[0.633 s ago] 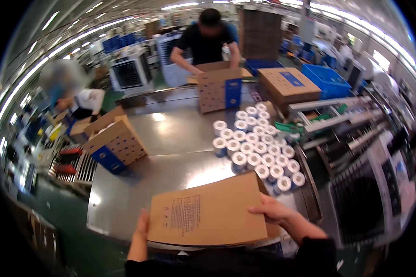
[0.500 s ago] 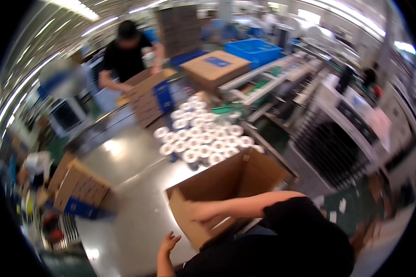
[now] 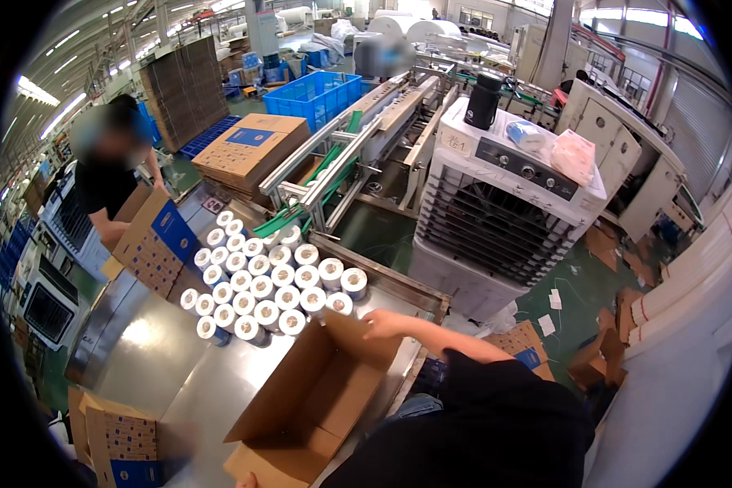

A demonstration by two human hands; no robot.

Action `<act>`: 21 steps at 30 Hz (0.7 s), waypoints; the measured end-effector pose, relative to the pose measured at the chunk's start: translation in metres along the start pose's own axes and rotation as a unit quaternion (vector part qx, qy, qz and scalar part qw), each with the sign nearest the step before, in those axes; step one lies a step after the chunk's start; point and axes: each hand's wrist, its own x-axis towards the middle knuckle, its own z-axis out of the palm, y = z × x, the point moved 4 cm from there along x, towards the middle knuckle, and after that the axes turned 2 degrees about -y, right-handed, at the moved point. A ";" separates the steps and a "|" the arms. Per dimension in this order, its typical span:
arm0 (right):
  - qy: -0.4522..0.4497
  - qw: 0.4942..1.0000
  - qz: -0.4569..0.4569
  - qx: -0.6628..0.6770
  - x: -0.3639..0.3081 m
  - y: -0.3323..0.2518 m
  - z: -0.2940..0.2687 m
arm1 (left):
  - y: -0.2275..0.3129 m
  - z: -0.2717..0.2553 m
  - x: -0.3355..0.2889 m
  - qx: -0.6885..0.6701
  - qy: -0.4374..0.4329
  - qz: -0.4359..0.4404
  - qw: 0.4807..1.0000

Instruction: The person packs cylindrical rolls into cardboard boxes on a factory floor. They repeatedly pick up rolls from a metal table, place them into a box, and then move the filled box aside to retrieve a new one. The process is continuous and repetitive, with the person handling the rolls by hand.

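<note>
An open cardboard box [image 3: 333, 382], brown inside, stands on the metal table close in front of me. My right hand [image 3: 385, 323] grips the top edge of its far-right wall, fingers curled over the rim. At the lower edge of the view only the fingertips of my left hand [image 3: 247, 481] show, pressed on the edge of the box's near flap; the rest of that hand is out of sight. I see no rolls in the visible part of the box. Just beyond it, many white rolls with blue sides [image 3: 262, 287] stand upright in a cluster.
Across the table [image 3: 150, 358] a co-worker [image 3: 110, 183] handles another printed box [image 3: 159, 244]. A third open box [image 3: 122, 439] is at lower left. Behind the rolls are a conveyor frame [image 3: 333, 167], flattened cartons [image 3: 252, 154] and a blue crate [image 3: 313, 98]. An air cooler [image 3: 504, 220] stands right.
My view has swung to the right. My right hand has gone from the box's near flap to its far-right rim. My left hand, free and open before, now touches the near flap.
</note>
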 end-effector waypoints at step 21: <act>-0.030 0.998 -0.029 -0.036 0.019 0.011 0.093 | 0.225 0.072 0.076 0.194 -0.087 0.283 0.935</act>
